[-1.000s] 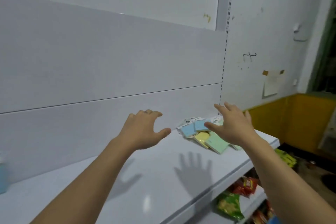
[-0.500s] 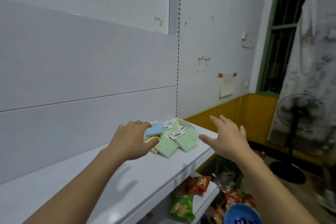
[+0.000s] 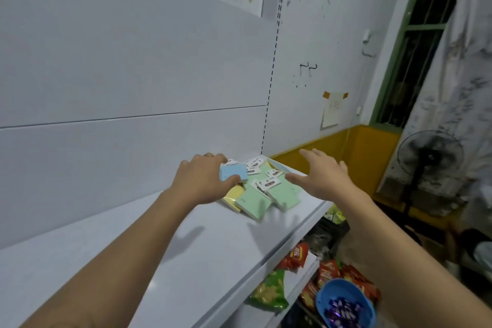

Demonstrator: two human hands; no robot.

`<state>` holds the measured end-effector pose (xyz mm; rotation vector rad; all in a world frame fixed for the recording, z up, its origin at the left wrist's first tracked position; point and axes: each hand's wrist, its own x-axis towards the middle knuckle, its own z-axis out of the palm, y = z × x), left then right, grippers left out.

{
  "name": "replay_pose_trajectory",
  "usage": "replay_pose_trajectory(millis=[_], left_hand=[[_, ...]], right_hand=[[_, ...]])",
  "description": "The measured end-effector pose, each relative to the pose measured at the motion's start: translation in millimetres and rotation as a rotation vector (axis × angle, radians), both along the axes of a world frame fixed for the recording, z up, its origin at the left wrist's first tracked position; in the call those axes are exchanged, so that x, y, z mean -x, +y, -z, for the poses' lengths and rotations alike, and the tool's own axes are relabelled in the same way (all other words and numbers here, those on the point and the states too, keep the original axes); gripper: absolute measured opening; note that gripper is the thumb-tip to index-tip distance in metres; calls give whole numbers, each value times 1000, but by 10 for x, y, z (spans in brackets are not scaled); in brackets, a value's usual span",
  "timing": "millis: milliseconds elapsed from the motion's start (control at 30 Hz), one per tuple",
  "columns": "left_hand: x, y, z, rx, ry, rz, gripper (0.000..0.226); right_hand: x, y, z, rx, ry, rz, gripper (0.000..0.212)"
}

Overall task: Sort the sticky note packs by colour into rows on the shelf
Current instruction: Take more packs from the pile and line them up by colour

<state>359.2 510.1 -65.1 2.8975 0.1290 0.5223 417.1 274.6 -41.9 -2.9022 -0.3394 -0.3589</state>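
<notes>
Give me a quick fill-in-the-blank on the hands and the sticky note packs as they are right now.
1. The left hand grips a sticky note pack whose colour is ____.
2. The right hand hovers open over the pile and holds ____.
3. Most of the packs that show in that pile on the shelf are ____ in colour.

Missing words: blue; nothing; green.

Both arms extended forward, left hand [image 3: 201,181] fingers pinching blue pack [image 3: 233,171], right hand [image 3: 324,178] palm-down, fingers spread
</notes>
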Motion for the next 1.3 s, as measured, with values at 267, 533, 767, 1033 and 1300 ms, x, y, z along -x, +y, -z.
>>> replay_pose_trajectory(millis=[267, 533, 767, 1033, 1300], left_hand=[[-465, 343, 190, 39, 28, 6, 56], [-1008, 314, 349, 69, 94, -26, 56], [-1630, 123, 422, 121, 257, -161, 71], [-2036, -75, 429, 138, 456, -402, 88], [-2088, -255, 550, 146, 429, -535, 88]], right_hand=[[-441, 262, 153, 12, 38, 38, 81], [-1113, 187, 298, -18, 111, 21, 84], [-1963, -63, 478, -136, 233, -93, 78], [-2675, -155, 619, -200, 336, -235, 52], [-2908, -219, 903, -147, 444, -247, 74]])
